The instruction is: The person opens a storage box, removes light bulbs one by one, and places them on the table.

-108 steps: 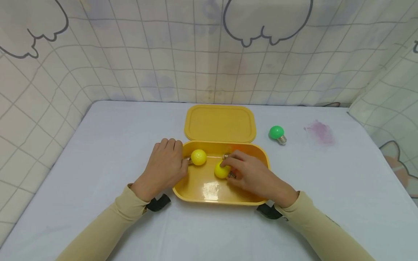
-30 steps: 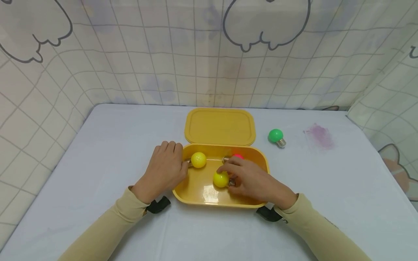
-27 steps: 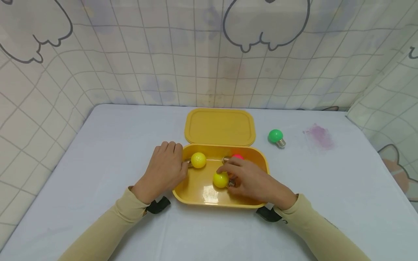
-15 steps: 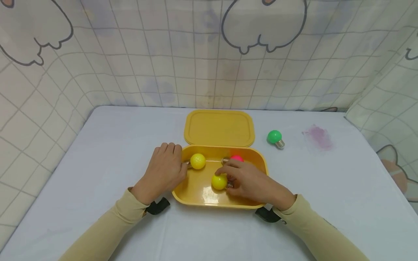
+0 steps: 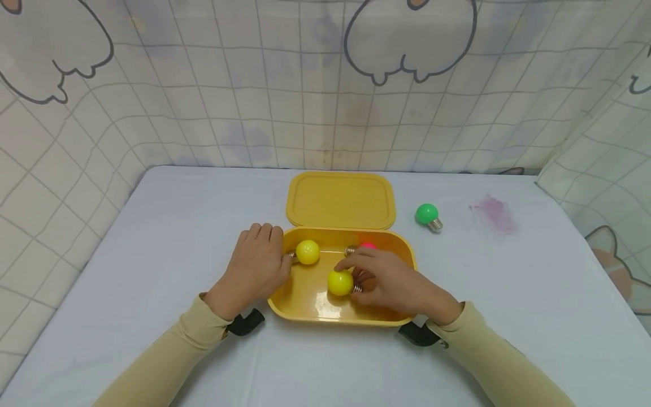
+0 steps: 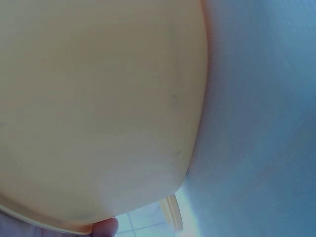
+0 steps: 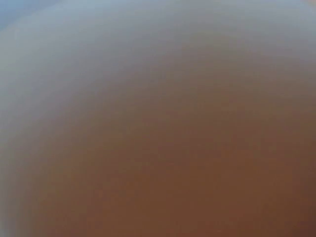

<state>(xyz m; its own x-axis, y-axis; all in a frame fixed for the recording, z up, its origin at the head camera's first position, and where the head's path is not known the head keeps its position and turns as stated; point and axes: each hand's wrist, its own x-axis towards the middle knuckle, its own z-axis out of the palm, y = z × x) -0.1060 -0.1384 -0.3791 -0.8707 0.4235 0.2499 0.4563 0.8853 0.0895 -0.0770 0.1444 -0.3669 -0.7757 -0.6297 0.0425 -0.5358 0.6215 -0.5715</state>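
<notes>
In the head view, my left hand (image 5: 259,263) grips the left rim of a shallow yellow plastic box (image 5: 300,297), thumb over the inside edge. The left wrist view shows the box's outer wall (image 6: 98,108) close up, with a fingertip (image 6: 105,227) at its rim. Inside the box, my right hand (image 5: 389,280) holds a yellow light bulb (image 5: 339,283), its fingers around the screw base and globe. Another yellow bulb (image 5: 307,252) lies by the left wall, its base partly behind my thumb. Behind my right hand lies a pink bulb (image 5: 368,246), mostly hidden. The right wrist view is a brown blur.
A yellow lid (image 5: 341,200) lies flat directly behind the box. To its right, a green light bulb (image 5: 427,214) rests on the white-covered table (image 5: 508,294), near a pink stain (image 5: 494,213). A grid-patterned curtain (image 5: 325,113) hangs along the back and sides.
My right hand has moved the yellow bulb toward the front of the box and slightly left. Part of the pink bulb has come into view. My left hand keeps its grip on the rim.
</notes>
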